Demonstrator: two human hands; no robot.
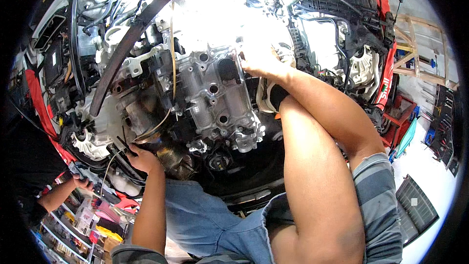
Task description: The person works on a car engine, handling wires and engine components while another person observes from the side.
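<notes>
In the middle lies an engine with a silver valve cover (200,105), which has several dark round holes. My right hand (261,62) reaches across my bent leg to the cover's far right edge. Strong glare washes out its fingers, and I cannot see what they hold. My left hand (141,160) is at the front left of the engine, closed round a thin dark rod (122,141) whose kind I cannot make out. Beside that hand sits a brownish metal exhaust part (175,161). A thin pale tube (173,58) runs down past the cover toward the left hand.
A long dark bar (129,44) crosses above the engine's left side. My bare leg (312,166) stands in the engine bay. Another person's hand (83,183) is at the left. Red covers (386,80) line the fenders. Shelves with boxes (83,220) stand lower left.
</notes>
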